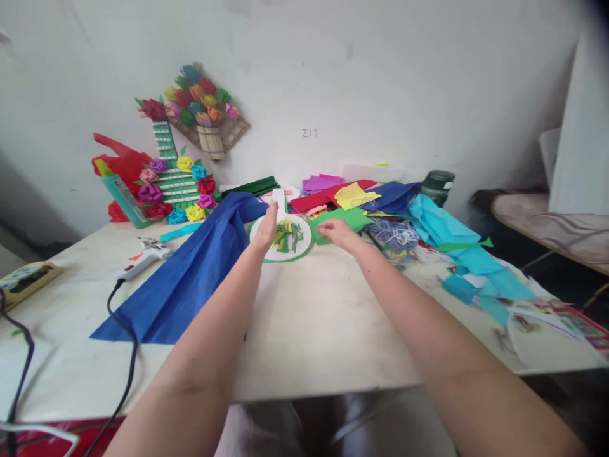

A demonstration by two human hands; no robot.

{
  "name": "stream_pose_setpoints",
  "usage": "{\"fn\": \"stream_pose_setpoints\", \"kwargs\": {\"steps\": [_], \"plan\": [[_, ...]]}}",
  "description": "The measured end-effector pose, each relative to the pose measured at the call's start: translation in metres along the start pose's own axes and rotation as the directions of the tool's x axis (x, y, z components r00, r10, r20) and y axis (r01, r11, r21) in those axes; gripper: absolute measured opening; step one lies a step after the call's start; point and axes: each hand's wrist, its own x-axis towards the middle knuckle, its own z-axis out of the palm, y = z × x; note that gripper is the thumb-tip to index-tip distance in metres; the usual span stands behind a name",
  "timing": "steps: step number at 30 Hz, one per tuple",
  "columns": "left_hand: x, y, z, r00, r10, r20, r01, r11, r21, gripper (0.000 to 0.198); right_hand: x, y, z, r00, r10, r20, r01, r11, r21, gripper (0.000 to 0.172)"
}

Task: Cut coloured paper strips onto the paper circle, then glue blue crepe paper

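Note:
My left hand (269,226) is held on edge with straight fingers, over the left side of a white, green-edged guitar-shaped cutout (280,198). Small green and yellow paper scraps (287,235) lie heaped on the cutout's round part. To the right, my right hand (339,233) hovers by a green paper sheet (352,220), its fingers loosely bent toward the scraps and nothing visible in them. A large blue paper sheet (200,273) spreads under and beside my left forearm.
A glue gun (147,259) with a black cord and a power strip (28,282) lie left. Behind stand a glue bottle (124,193) and a flower-decorated paper guitar (178,181). Coloured papers (356,195), shredded strips (394,235), a dark bottle (438,186) and turquoise paper (442,222) fill the right.

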Motion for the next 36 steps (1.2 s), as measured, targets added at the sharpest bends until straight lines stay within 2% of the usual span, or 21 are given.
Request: {"fn": "stream_pose_setpoints", "kwargs": {"steps": [3,5,8,10,14,16,18,20,22,24,27,30,32,34,36], "plan": [[-0.024,0.006,0.022,0.988,0.083,0.131,-0.080,0.996,-0.027,0.060,-0.015,-0.003,-0.016,0.994,0.102,-0.049,-0.095,0.987,0.129,0.017],[-0.038,0.008,0.039,0.972,0.090,0.217,-0.075,0.994,-0.076,0.057,-0.024,-0.004,-0.030,0.983,0.160,-0.089,-0.137,0.965,0.225,0.020],[-0.056,0.007,0.066,0.949,0.052,0.311,-0.027,0.996,-0.083,0.053,-0.034,0.002,-0.054,0.966,0.216,-0.144,-0.165,0.938,0.304,0.025],[-0.064,0.003,0.083,0.935,-0.003,0.356,0.012,1.000,-0.021,0.053,-0.039,0.009,-0.072,0.959,0.234,-0.159,-0.185,0.944,0.275,0.026],[-0.070,-0.008,0.111,0.903,-0.040,0.428,-0.022,0.990,0.139,0.053,-0.049,0.021,-0.107,0.958,0.258,-0.125,-0.260,0.966,0.002,0.017],[-0.070,-0.014,0.120,0.900,-0.030,0.434,-0.075,0.972,0.223,0.049,-0.055,0.022,-0.121,0.952,0.292,-0.091,-0.304,0.931,-0.203,0.009],[-0.069,-0.018,0.127,0.901,-0.016,0.434,-0.120,0.951,0.285,0.045,-0.058,0.021,-0.134,0.933,0.351,-0.083,-0.352,0.835,-0.422,0.005],[-0.070,-0.019,0.133,0.891,-0.005,0.454,-0.156,0.936,0.316,0.043,-0.060,0.021,-0.144,0.899,0.419,-0.122,-0.404,0.691,-0.599,0.010],[-0.073,-0.018,0.139,0.873,0.028,0.486,-0.224,0.910,0.350,0.048,-0.060,0.024,-0.151,0.863,0.467,-0.191,-0.457,0.563,-0.688,0.014],[-0.078,-0.015,0.145,0.851,0.078,0.520,-0.320,0.861,0.394,0.060,-0.060,0.030,-0.153,0.838,0.485,-0.248,-0.498,0.499,-0.709,0.015],[-0.089,-0.010,0.156,0.813,0.107,0.572,-0.418,0.791,0.447,0.086,-0.060,0.041,-0.148,0.851,0.471,-0.233,-0.483,0.525,-0.700,0.017],[-0.097,-0.007,0.169,0.793,0.042,0.608,-0.430,0.745,0.510,0.106,-0.059,0.048,-0.137,0.885,0.454,-0.099,-0.419,0.689,-0.591,0.023],[-0.099,-0.007,0.176,0.790,0.002,0.613,-0.425,0.723,0.545,0.114,-0.057,0.050,-0.132,0.891,0.451,-0.058,-0.416,0.759,-0.500,0.027],[-0.099,-0.008,0.182,0.788,0.001,0.615,-0.437,0.705,0.559,0.115,-0.055,0.049,-0.131,0.887,0.452,-0.097,-0.437,0.749,-0.499,0.029],[-0.099,-0.010,0.184,0.776,0.026,0.630,-0.480,0.672,0.564,0.108,-0.052,0.048,-0.131,0.904,0.388,-0.181,-0.417,0.701,-0.579,0.029]]}}
